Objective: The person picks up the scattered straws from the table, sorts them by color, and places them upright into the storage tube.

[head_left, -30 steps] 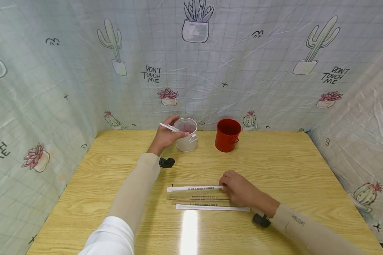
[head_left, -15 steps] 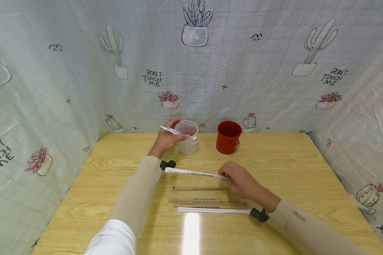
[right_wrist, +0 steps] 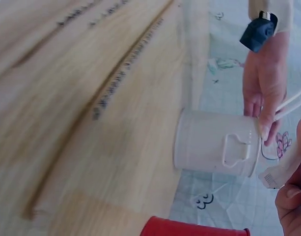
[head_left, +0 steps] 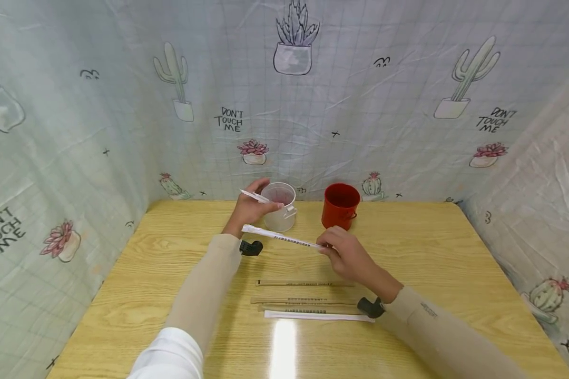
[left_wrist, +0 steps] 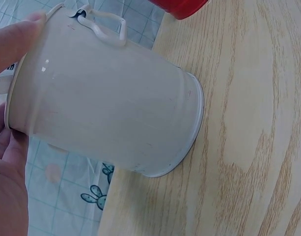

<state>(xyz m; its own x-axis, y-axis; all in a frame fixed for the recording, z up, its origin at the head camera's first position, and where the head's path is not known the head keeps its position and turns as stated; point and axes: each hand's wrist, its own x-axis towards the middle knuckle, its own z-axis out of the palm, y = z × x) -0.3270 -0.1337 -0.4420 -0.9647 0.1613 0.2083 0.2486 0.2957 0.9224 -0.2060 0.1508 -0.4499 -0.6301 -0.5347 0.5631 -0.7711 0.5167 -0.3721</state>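
A small white bucket (head_left: 278,220) stands upright near the back of the table. My left hand (head_left: 250,208) grips it at the rim, thumb on the near side and fingers on the far side, as the left wrist view shows. White wrapped straws (head_left: 253,196) lean out of it over the rim beside that hand. My right hand (head_left: 348,253) pinches one end of a white paper-wrapped straw (head_left: 281,236), held above the table with its other end pointing left, in front of the left wrist. A red bucket (head_left: 339,210) stands just behind the right hand.
Several wrapped straws lie side by side on the wooden table (head_left: 431,252): brown ones (head_left: 300,283) and a white one (head_left: 320,316) nearest me. A patterned cloth (head_left: 336,105) hangs behind the table and along its sides.
My right hand has lifted the white straw from the row on the table and carried it towards the white bucket. My left hand stays on the bucket.
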